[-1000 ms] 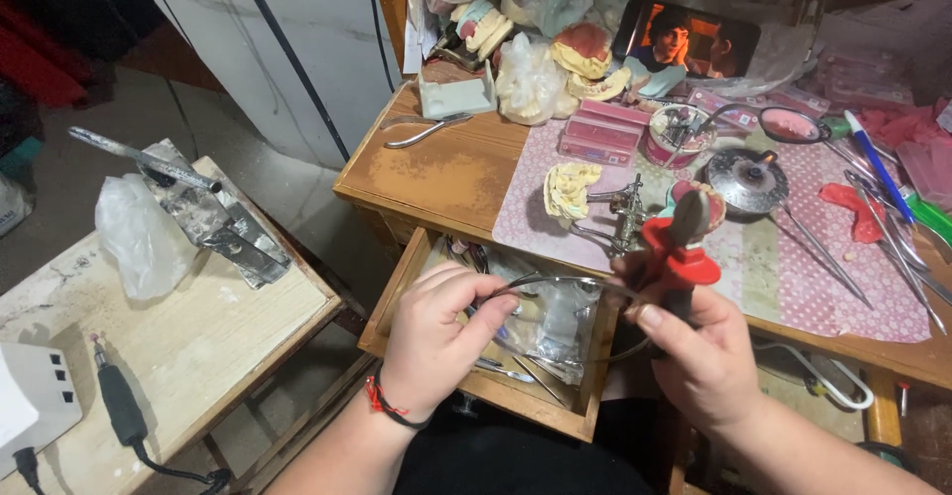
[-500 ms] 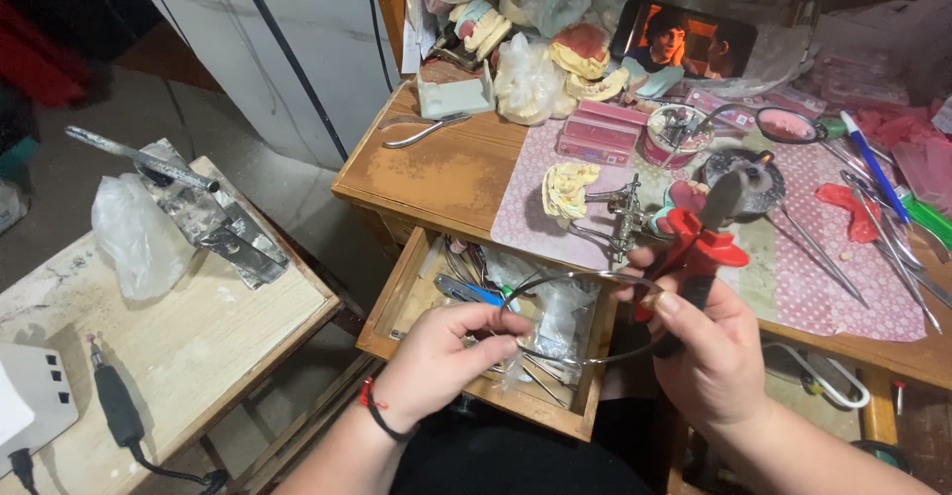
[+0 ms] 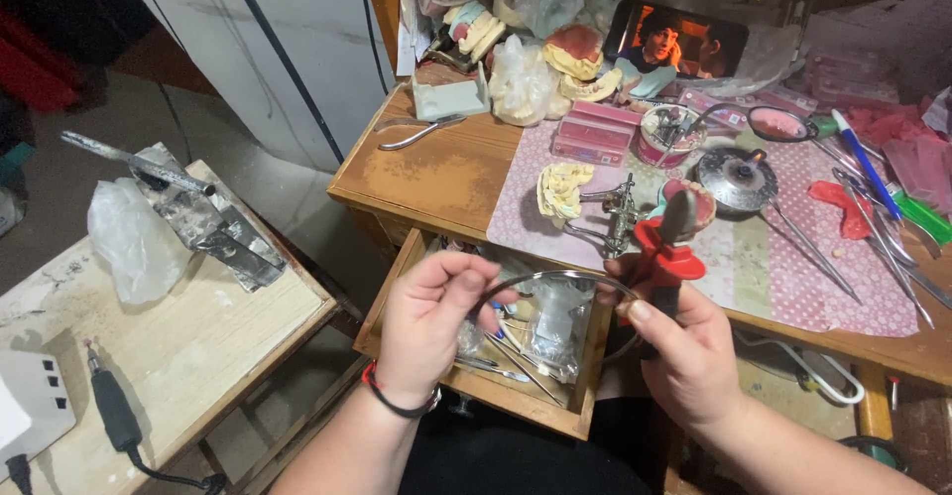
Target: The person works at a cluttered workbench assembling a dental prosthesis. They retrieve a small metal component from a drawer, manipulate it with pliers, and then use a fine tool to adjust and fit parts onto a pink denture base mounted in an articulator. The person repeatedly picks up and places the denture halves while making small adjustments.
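Because the thin silver wire, bent into a springy arc (image 3: 555,279), is gripped only at its two ends above the open wooden drawer (image 3: 486,396), the likely fault is a slip: if either pinch loosens, the arc could spring free and drop among the loose metal tools and clear plastic packets in that drawer, or its free end could whip toward the fingers. Item one, left hand (image 3: 431,321): curled, thumb and fingertips pressed together on the wire's left end, held over the drawer's left half, a dark band with a red bead at the wrist. Item two, right hand (image 3: 684,356): closed around the red-handled metal pliers (image 3: 666,257), whose jaws point up past the drawer's back edge, while thumb and forefinger also nip the wire's right end; holding two things at once may weaken either grip. Item three, behind the drawer on the brown wooden table (image 3: 436,173): a yellowish dental cast on a small metal hinged frame (image 3: 585,202), close enough that a jerk of the pliers might knock it.
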